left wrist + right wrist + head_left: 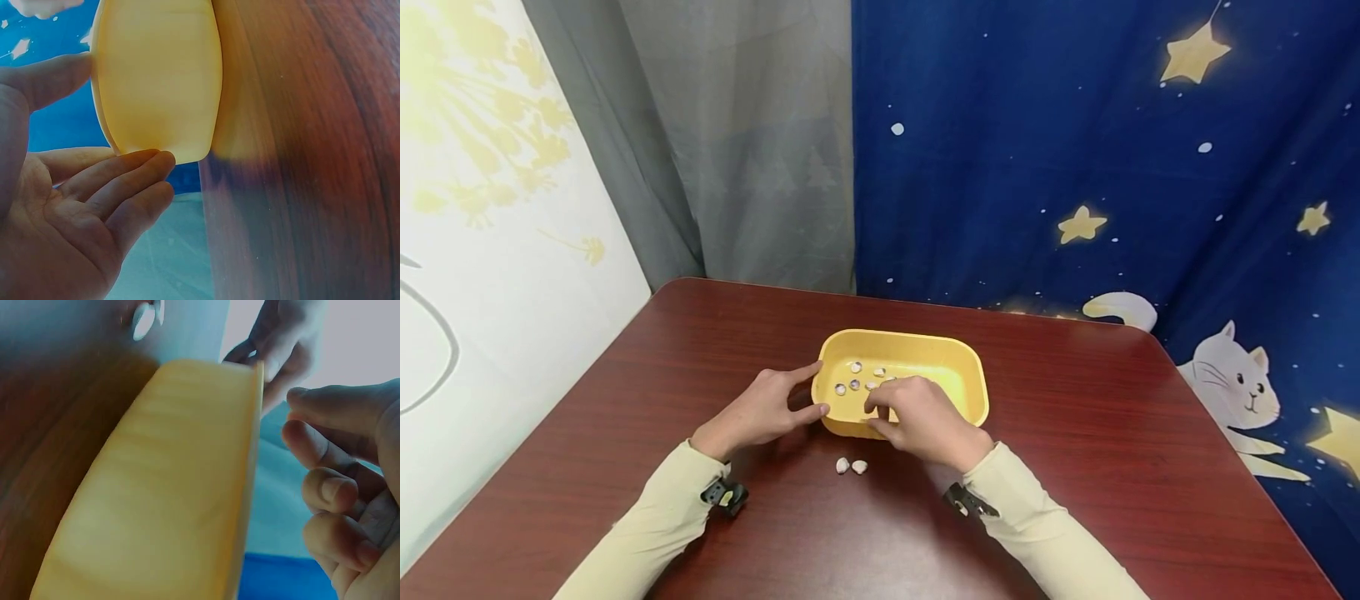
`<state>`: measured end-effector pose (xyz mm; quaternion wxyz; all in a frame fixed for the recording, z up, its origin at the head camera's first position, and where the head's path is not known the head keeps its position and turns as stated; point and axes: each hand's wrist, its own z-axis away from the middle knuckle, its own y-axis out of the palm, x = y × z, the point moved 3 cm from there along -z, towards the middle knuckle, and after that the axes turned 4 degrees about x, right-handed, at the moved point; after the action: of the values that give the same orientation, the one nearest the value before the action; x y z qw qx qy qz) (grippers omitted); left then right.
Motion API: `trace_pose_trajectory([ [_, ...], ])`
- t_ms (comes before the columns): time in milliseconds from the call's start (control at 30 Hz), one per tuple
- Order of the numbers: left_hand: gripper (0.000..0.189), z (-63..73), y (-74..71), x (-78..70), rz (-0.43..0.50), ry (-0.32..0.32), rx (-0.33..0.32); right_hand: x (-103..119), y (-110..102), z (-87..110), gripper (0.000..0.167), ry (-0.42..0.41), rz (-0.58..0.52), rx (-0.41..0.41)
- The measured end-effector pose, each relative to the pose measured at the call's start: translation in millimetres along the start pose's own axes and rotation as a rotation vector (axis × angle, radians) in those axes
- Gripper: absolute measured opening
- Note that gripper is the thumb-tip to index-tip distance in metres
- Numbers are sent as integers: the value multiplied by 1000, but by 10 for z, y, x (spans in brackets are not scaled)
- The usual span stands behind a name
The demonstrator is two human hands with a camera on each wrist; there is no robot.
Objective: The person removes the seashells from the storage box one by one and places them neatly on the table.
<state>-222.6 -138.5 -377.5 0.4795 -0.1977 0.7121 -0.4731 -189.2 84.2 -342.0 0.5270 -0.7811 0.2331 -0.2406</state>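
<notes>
A yellow plastic basin [940, 337] sits on the table, with several small whitish, purple-marked pieces [840, 389] that look like shells at its left end. My left hand [763, 408] touches that end, thumb and fingers spread along the rim; in the left wrist view its fairly straight fingers [134, 178] rest against the wall. Over the basin's front edge hovers my right hand [925, 417], fingers bent. Its thumb and index fingertip [300, 440] are close together in the right wrist view, and I see nothing between them. Two similar pale shells [859, 467] lie before the basin.
The dark red wooden table [1075, 467] stretches out on both sides of the basin. Behind it hang a grey curtain [760, 167] and a blue star-patterned curtain [985, 183]. A white printed panel [512, 275] stands at the left.
</notes>
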Motion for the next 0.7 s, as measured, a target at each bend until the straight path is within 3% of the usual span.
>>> trace_pose_trajectory([
  [300,71,-3,7,7,6,0,9,-406,142,-39,6,187,-25,17],
  [567,72,1,9,12,12,-1,6,-651,305,-75,10,329,-35,128],
  [700,72,-9,6,18,9,1,2,-730,348,-96,13,369,-23,140],
])
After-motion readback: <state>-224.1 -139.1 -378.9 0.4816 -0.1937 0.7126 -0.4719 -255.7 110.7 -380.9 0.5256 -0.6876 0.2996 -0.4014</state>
